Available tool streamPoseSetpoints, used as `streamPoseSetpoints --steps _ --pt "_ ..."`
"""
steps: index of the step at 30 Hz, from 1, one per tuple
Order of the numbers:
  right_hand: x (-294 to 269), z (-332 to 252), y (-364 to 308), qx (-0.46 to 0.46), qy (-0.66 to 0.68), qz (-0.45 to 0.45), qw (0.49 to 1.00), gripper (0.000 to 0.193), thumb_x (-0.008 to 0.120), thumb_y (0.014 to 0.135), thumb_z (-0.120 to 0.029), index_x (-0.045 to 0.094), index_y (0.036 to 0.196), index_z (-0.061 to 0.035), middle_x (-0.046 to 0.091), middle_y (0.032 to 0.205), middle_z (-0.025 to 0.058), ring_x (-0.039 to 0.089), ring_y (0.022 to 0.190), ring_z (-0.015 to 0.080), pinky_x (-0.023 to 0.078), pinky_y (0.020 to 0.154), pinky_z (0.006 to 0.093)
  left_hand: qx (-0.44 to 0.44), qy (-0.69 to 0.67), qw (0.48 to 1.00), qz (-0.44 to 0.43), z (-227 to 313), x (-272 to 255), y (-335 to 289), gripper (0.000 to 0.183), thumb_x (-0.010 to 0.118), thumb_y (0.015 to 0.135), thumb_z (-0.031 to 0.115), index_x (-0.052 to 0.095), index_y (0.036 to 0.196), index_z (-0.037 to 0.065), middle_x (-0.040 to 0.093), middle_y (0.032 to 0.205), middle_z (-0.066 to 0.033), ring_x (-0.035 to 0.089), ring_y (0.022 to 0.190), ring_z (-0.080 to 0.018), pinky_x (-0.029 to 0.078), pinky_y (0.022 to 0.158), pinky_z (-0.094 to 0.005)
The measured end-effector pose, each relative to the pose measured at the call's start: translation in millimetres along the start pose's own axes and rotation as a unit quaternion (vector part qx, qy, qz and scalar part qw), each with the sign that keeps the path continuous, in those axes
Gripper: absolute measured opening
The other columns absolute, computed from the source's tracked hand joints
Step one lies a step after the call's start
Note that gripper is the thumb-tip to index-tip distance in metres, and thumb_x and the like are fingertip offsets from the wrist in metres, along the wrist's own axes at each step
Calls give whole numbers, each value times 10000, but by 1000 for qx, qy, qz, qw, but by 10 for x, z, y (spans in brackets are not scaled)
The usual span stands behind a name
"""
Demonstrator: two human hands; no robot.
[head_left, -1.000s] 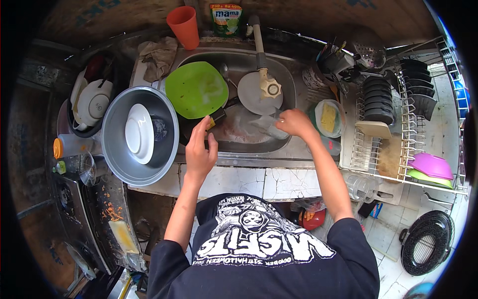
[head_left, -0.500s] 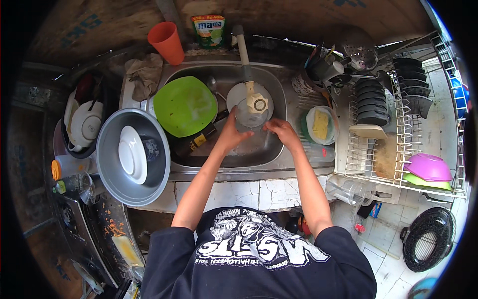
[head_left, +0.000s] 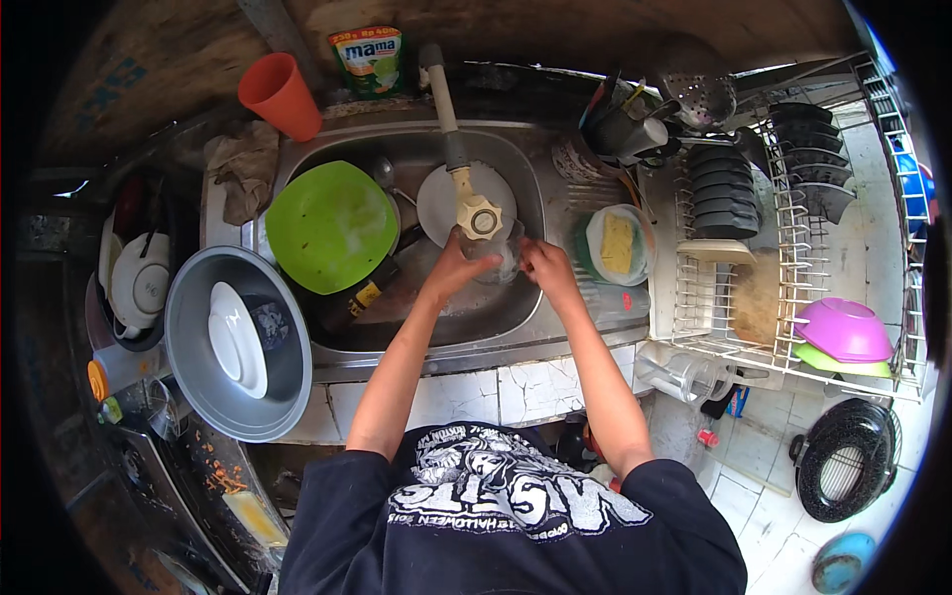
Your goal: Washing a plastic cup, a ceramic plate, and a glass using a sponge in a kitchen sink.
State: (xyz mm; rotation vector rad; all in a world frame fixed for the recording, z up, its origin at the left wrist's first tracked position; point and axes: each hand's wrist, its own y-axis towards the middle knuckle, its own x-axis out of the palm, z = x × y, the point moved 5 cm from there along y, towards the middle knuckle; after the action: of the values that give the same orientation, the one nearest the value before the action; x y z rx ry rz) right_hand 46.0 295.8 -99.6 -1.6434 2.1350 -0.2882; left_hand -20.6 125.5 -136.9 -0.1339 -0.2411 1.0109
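Observation:
Over the steel sink (head_left: 436, 343), my left hand (head_left: 458, 270) curls its fingers and thumb round one side of a clear, see-through bowl (head_left: 504, 260). My right hand (head_left: 548, 268) pinches the bowl's other side with bent fingers. The bowl is tilted just below the cream tap (head_left: 481, 219), which hides part of it. Behind it a white plate (head_left: 436, 198) lies in the sink. Left of my hands rests a green square plate (head_left: 332, 228) with small dark specks, and beside it lies a dark object with a yellow label (head_left: 359, 299).
A grey basin (head_left: 188, 342) holding white dishes stands left. Right of the sink sits a tub with a yellow sponge (head_left: 621, 245). Farther right is a white dish rack (head_left: 729, 342) with dark bowls. An orange cup (head_left: 281, 97) and a soap pouch (head_left: 368, 61) stand behind.
The whole view has shifted. Relative to the tap, my hands and the clear bowl have moved slightly rightward and nearer, and the bowl looks more tilted. My right fingers look more curled.

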Motion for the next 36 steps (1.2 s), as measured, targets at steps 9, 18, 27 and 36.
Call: streamPoseSetpoints --steps 9,18,27,36 --pt "30 216 326 270 419 -150 854 355 590 919 -326 416 651 -171 411 575 -39 258 417 48 163 378 219 -196 -407 886 -103 -391 46 -2 666 665 846 261 346 1409 102 467 1364 -64 417 1290 -238 368 1044 -435" --pt "179 285 549 209 116 -76 968 329 573 924 -419 590 897 -91 586 734 18 503 616 98 384 484 249 -86 -313 943 -74 -8 -139 -3 953 788 687 157 230 1454 63 416 1392 -106 397 1298 -260 306 1094 -385" --pt "371 394 539 99 60 -49 992 292 686 787 -181 638 1025 -20 676 908 73 663 831 216 526 673 378 68 52 992 -97 162 -298 -131 1146 877 520 154 221 1444 -16 363 1444 -136 339 1350 -256 233 1137 -371" --pt "366 -481 192 -319 -258 124 903 193 652 742 -114 683 875 24 665 864 207 651 743 372 526 689 420 74 161 984 -13 201 -289 -255 1114 836 544 90 207 1462 37 344 1452 -178 349 1355 -283 283 1125 -385"
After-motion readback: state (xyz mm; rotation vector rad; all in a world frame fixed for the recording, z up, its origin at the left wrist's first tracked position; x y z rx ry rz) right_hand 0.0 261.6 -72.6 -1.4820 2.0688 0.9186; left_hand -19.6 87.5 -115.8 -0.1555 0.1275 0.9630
